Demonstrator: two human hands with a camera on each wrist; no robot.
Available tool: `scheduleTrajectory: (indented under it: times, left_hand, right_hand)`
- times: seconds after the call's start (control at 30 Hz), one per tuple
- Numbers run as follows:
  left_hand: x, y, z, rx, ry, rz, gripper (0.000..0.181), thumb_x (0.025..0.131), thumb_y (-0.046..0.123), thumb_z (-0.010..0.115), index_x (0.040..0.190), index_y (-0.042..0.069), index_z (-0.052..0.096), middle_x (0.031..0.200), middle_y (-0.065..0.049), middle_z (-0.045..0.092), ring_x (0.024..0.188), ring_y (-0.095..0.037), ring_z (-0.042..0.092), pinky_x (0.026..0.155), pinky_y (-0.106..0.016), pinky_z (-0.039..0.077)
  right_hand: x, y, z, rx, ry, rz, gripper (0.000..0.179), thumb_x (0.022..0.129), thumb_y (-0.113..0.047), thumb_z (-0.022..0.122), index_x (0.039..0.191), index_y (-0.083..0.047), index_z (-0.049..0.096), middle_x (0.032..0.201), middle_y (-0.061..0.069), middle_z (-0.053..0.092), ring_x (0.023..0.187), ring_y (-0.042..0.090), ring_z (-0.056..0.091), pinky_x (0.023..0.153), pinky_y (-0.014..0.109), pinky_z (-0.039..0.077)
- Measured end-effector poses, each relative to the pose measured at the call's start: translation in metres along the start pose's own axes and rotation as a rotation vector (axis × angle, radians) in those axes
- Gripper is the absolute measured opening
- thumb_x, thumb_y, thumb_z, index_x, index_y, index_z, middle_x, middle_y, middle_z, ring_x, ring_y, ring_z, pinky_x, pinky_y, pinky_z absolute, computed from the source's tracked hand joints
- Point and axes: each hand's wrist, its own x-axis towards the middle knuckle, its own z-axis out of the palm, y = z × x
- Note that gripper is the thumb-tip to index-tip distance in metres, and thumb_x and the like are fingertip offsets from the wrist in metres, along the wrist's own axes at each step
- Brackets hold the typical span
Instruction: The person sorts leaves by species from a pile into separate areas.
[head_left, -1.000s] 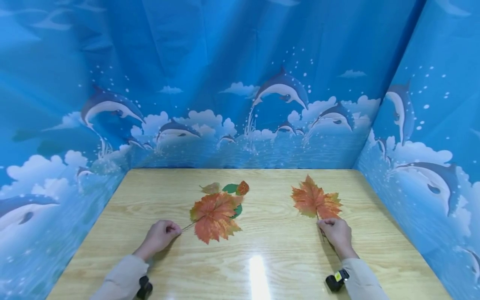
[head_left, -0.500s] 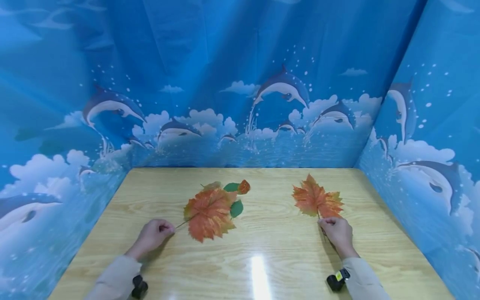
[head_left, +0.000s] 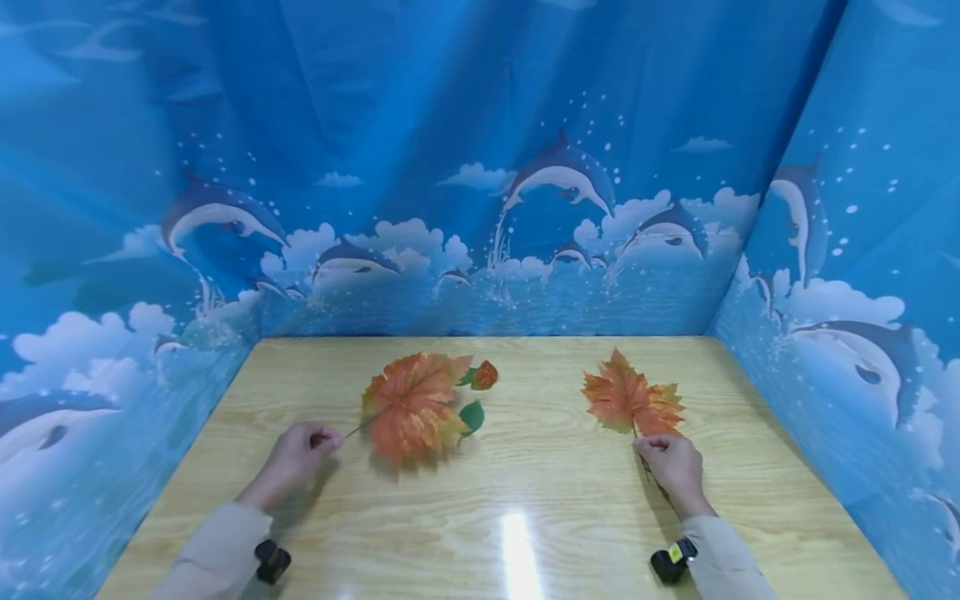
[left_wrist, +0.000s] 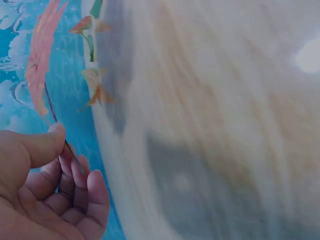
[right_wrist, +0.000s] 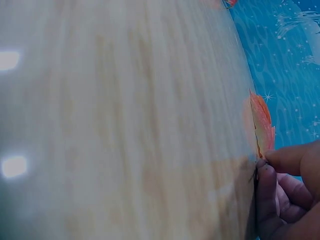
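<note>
My left hand (head_left: pixel 288 462) pinches the thin stem of an orange-red artificial maple leaf (head_left: pixel 412 406), which is raised over the table with its shadow below. In the left wrist view, thumb and fingers grip that dark stem (left_wrist: pixel 52 106) and the leaf is seen edge-on. At the right, my right hand (head_left: pixel 677 471) pinches the stem of another orange maple leaf (head_left: pixel 621 398) close over the tabletop. The right wrist view shows its thumb and index finger at the leaf's base. A second orange blade overlaps this leaf on its right side.
Beyond the raised leaf lie small leaves: a green one (head_left: pixel 472 416), a red-orange one (head_left: pixel 485 375) and another green one (head_left: pixel 466 377) partly hidden. The wooden table (head_left: pixel 540 467) ends at a blue dolphin-print curtain (head_left: pixel 465 300) at the back and sides.
My left hand has moved left and slightly away from me, lifting its maple leaf, which now hides the yellowish small leaf behind it. The right hand has stayed in place.
</note>
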Motion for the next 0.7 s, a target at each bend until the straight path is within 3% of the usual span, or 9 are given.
scheduleTrajectory:
  times: [0.33,0.47,0.7]
  left_hand:
    - [0.011,0.034,0.010,-0.036,0.026,0.063,0.014,0.093,0.008,0.061,0.093,-0.006,0.064,0.084,-0.011,0.064,0.075,-0.014,0.054,0.064,-0.027,0.045]
    - [0.017,0.046,0.024,-0.103,0.042,0.062,0.015,0.093,0.009,0.061,0.093,-0.006,0.064,0.081,-0.009,0.062,0.072,-0.013,0.051,0.061,-0.025,0.044]
    - [0.028,0.072,0.059,-0.281,0.001,-0.008,0.015,0.095,0.012,0.060,0.095,-0.003,0.064,0.079,-0.006,0.058,0.071,-0.013,0.050,0.060,-0.025,0.044]
  right_hand:
    - [0.001,0.000,0.002,0.047,-0.004,-0.007,0.026,0.086,-0.020,0.070,0.093,0.005,0.072,0.067,0.003,0.067,0.054,0.007,0.056,0.053,0.025,0.041]
    - [0.001,0.000,0.002,0.049,-0.005,-0.012,0.026,0.085,-0.020,0.071,0.093,0.004,0.072,0.067,0.002,0.067,0.054,0.006,0.056,0.053,0.025,0.041]
    - [0.002,0.003,0.003,0.014,0.020,-0.026,0.025,0.084,-0.022,0.072,0.091,0.002,0.073,0.070,0.005,0.069,0.062,0.013,0.059,0.060,0.030,0.044]
